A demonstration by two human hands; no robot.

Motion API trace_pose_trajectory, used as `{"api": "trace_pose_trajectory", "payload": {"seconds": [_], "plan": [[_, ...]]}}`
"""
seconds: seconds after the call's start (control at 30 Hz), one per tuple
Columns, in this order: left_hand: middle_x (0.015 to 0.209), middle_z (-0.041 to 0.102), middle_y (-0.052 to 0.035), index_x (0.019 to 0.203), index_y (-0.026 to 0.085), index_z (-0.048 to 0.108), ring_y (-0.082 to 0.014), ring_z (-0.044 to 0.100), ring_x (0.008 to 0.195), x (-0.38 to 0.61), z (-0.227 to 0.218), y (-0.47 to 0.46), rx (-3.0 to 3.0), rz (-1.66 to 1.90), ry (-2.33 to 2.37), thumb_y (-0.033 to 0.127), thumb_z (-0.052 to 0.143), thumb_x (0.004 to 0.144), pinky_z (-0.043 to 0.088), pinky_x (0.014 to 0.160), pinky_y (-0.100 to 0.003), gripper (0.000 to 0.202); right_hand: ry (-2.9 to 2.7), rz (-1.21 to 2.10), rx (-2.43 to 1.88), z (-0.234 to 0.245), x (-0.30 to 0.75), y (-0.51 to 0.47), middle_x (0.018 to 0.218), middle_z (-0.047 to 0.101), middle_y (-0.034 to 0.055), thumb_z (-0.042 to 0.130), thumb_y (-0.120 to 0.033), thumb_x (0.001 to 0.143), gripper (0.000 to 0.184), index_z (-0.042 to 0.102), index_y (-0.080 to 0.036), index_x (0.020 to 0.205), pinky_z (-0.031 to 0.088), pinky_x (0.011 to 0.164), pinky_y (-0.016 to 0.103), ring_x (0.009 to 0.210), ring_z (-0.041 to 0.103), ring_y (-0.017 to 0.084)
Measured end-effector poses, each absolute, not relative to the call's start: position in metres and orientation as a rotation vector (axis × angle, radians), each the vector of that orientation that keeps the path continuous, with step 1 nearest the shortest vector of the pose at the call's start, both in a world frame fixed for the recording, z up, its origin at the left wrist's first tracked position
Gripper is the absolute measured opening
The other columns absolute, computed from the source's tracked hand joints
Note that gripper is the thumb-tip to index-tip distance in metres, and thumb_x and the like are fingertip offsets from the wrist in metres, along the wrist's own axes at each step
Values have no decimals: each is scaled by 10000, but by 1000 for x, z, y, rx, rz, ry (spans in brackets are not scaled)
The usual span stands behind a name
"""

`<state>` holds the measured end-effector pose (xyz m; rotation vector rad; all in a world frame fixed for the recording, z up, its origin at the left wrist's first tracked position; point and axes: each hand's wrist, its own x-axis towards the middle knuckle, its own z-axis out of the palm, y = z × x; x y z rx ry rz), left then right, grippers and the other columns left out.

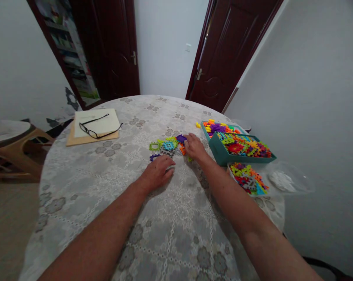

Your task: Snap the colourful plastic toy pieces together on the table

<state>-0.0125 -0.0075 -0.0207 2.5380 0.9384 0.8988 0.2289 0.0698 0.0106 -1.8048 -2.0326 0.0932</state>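
A small cluster of colourful plastic interlocking toy pieces lies in the middle of the table. It includes a green square frame piece, a light-blue piece and an orange piece. My right hand is at the cluster's right end, its fingers curled against a purple toy piece. On the near side, my left hand rests with thumb and fingers apart and nothing visible between them. Just beyond its knuckles is a dark-purple frame piece, partly hidden, with grey pieces by its fingertips.
Right of my right arm stand a teal box heaped with toy pieces, another teal tray behind it, and a clear tub of pieces. A clear bag lies beside them. Eyeglasses sit on papers at left.
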Motion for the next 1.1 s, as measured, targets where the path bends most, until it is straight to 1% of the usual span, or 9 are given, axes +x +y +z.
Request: {"api": "trace_pose_trajectory", "payload": {"seconds": [0.13,0.23,0.33,0.43,0.63,0.77,0.9,1.0,1.1], "plan": [[1210,694,-131,1159,191,706,-281,639,1171,-12,-21,-9,2550,875,978,216,602,963,531,1062,-450,224,-2083,166,-1885,2,219,98,1654,450,161,471,-398,1083,503,566,-234,1549,349,1226,527,1504,430,340],[1214,696,-133,1160,192,711,-292,633,1174,-12,-20,-10,2558,866,1005,209,619,951,526,1071,-470,229,-2127,203,-1893,-1,215,105,1593,522,137,518,-454,1065,518,557,-279,1551,366,1205,508,1450,485,327],[1225,685,-143,1173,185,709,-303,625,1177,-12,-19,-11,2557,858,1032,207,627,944,526,1068,-483,244,-2148,180,-1843,-5,213,98,1486,609,130,545,-427,1051,490,587,-265,1512,392,1183,456,1382,535,292],[1247,668,-141,1206,194,696,-302,613,1194,-11,-19,-11,2536,889,1066,188,626,937,522,1079,-490,278,-2171,138,-1750,-11,212,80,1418,642,142,549,-365,1044,445,628,-228,1460,409,1162,410,1334,560,268],[1304,630,-133,1287,219,661,-304,589,1243,-12,-13,-11,2483,962,1247,164,658,912,526,1078,-480,380,-2174,166,-1622,-15,212,43,1342,675,133,597,-324,1019,379,679,-208,1370,429,1144,397,1276,592,247],[1298,626,-122,1215,237,691,-305,606,1167,-16,-9,-11,2512,864,1388,208,711,899,545,1005,-463,317,-2180,293,-1464,-8,215,18,1261,713,125,680,-275,962,328,714,-184,1275,456,1118,401,1223,624,240],[1186,626,-96,1141,244,705,-265,623,1047,-18,-7,-11,2514,796,1482,240,704,911,543,883,-389,229,-2113,453,-1326,-1,217,-10,1201,732,98,741,-274,902,331,732,-204,1226,492,1068,397,1157,657,228],[1104,618,-95,1078,233,708,-261,617,996,-19,-7,-10,2543,774,1513,285,693,925,528,825,-373,162,-1948,639,-1335,5,219,-22,1169,752,78,749,-358,886,332,748,-217,1186,526,1027,399,1100,686,226],[1057,624,-111,1029,216,696,-275,609,982,-20,-5,-8,2568,802,1546,303,618,976,521,831,-393,128,-1642,900,-1366,7,227,-22,1094,778,64,721,-494,894,390,742,-229,1179,578,979,427,1003,727,234]]}}
